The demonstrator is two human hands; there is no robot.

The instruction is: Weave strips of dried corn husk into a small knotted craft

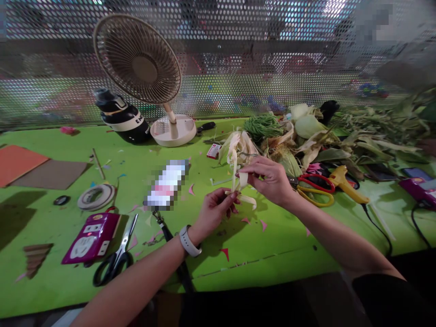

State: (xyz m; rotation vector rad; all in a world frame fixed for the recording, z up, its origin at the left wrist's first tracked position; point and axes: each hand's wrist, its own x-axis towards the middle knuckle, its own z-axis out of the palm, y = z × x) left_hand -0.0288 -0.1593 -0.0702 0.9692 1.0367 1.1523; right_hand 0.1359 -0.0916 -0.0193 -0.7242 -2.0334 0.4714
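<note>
Between my two hands is a pale, ribbon-like strip of dried husk (243,180), bent into a loop with a loose tail. My left hand (214,210), with a white watch band on the wrist, pinches its lower part between thumb and fingers. Higher and to the right, my right hand (270,178) grips the looped part with thumb and forefinger. Just behind them lies a bunch of pale husk strips (240,144). Beyond it is a bundle of green string (263,126). Scissors with red and yellow handles (316,188) lie right of my right hand.
Dry husks (361,152) pile up at right, near a yellow glue gun (347,186). A fan (173,129) and black bottle (126,120) stand at the back. A lit phone (166,184), tape roll (96,197), purple power strip (91,238) and black-handled scissors (114,263) lie left.
</note>
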